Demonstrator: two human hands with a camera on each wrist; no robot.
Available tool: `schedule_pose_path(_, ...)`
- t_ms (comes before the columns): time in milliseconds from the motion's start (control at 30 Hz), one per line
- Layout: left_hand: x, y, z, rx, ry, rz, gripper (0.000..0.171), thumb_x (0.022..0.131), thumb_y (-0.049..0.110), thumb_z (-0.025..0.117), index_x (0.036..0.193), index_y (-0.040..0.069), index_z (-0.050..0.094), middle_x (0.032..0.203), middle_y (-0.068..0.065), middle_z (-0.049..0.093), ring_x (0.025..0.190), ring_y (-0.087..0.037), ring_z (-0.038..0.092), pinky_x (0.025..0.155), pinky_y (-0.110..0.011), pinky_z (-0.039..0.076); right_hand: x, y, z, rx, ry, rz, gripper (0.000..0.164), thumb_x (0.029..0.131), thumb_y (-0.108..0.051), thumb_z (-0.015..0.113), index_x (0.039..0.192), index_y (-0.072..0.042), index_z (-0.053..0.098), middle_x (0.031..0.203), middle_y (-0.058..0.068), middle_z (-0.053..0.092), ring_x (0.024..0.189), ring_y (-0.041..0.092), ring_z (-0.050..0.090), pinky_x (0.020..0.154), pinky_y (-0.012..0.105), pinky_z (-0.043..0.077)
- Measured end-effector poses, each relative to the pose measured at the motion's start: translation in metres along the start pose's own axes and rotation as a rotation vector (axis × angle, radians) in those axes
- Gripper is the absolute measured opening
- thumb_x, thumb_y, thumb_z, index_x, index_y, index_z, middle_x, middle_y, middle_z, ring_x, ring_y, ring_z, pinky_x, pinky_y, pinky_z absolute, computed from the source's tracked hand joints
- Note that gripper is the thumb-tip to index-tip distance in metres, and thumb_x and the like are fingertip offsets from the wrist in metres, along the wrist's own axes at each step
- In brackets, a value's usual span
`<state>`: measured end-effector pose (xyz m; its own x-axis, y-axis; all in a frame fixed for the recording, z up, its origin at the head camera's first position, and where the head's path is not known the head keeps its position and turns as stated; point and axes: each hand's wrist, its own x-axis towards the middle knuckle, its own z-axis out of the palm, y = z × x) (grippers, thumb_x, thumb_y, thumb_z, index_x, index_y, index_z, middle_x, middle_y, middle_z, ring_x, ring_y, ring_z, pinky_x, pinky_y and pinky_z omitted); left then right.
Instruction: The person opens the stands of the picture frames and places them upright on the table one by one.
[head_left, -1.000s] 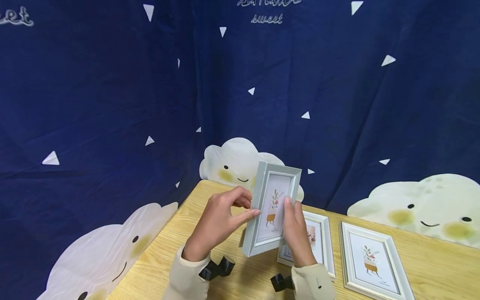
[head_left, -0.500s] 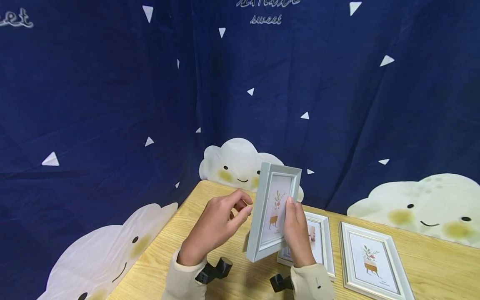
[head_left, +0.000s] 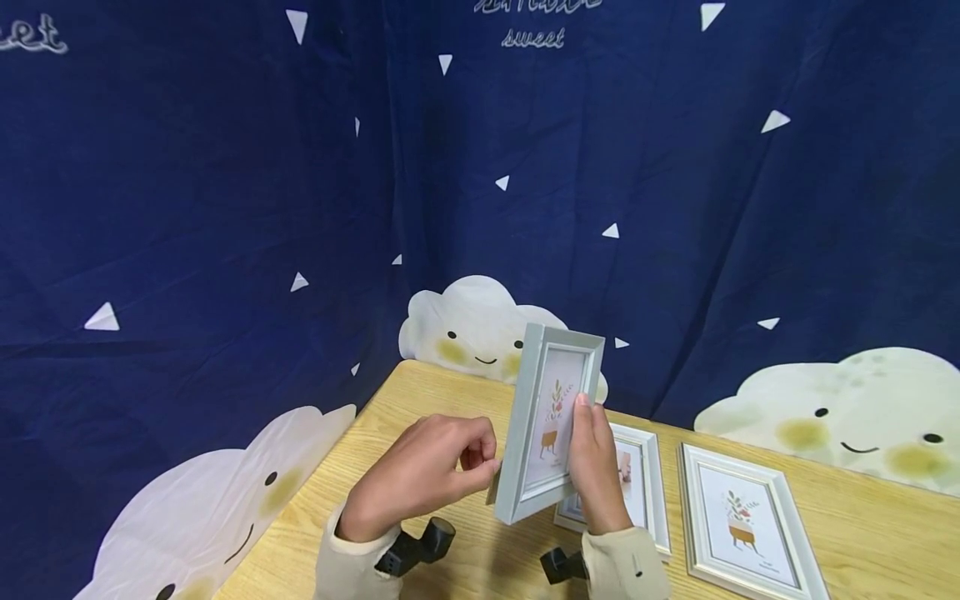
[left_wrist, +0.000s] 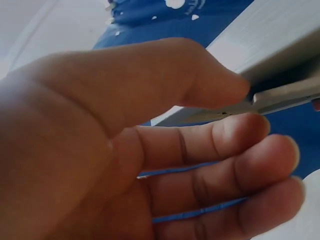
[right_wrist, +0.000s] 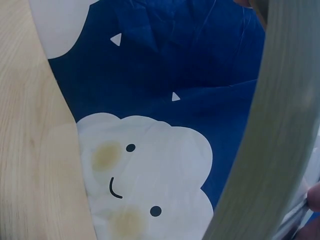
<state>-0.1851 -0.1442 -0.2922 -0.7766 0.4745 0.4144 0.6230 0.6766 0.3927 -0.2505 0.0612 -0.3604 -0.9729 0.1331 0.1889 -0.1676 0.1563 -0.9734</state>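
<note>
A pale grey picture frame (head_left: 517,425) with a flowerpot print stands tilted in the air in the head view. My right hand (head_left: 596,467) grips its right side, thumb on the front and the other fingers hidden behind. At its left rear edge is my left hand (head_left: 427,471), fingers bent and thumb tip close to the frame's back. The left wrist view shows the thumb apart from the loosely curved fingers (left_wrist: 240,170), beside the frame's back (left_wrist: 290,92); contact there is unclear. A flat stand leg (head_left: 492,487) shows partly behind the frame's lower left.
A second picture frame (head_left: 654,492) lies on the wooden table (head_left: 862,533), partly behind my right hand. Further right lies a third frame (head_left: 744,521) with a flowerpot print. A dark blue cloth (head_left: 225,208) with clouds hangs behind and to the left.
My left hand has left the frame's front left edge and moved down and slightly left, to its back. The frame has turned slightly, showing more of its left side; my right hand keeps its grip.
</note>
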Motion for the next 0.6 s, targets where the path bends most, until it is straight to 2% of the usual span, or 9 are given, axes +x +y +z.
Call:
schedule_pose_path(333, 0.0001, 0.0015, 0.0010, 0.056, 0.003, 0.010, 0.017, 0.081, 0.013, 0.064, 0.071, 0.023, 0.055, 0.063, 0.019, 0.048, 0.057, 0.003, 0.045, 0.054, -0.018, 0.038, 0.0000, 0.0011, -0.0005, 0.013, -0.004, -0.003, 0.051, 0.103, -0.048, 0.026, 0.109, -0.003, 0.047, 0.096, 0.015, 0.047, 0.087, 0.023, 0.047, 0.077, 0.035, 0.038)
schedule_pose_path(600, 0.0005, -0.0031, -0.0001, 0.097, 0.017, -0.025, 0.018, 0.080, 0.012, 0.064, 0.070, 0.024, 0.056, 0.061, 0.019, 0.047, 0.056, 0.002, 0.044, 0.053, -0.020, 0.037, -0.0008, -0.0002, -0.0018, 0.015, -0.025, 0.003, 0.053, 0.102, -0.050, 0.025, 0.112, -0.003, 0.047, 0.097, 0.015, 0.046, 0.089, 0.024, 0.046, 0.079, 0.036, 0.037)
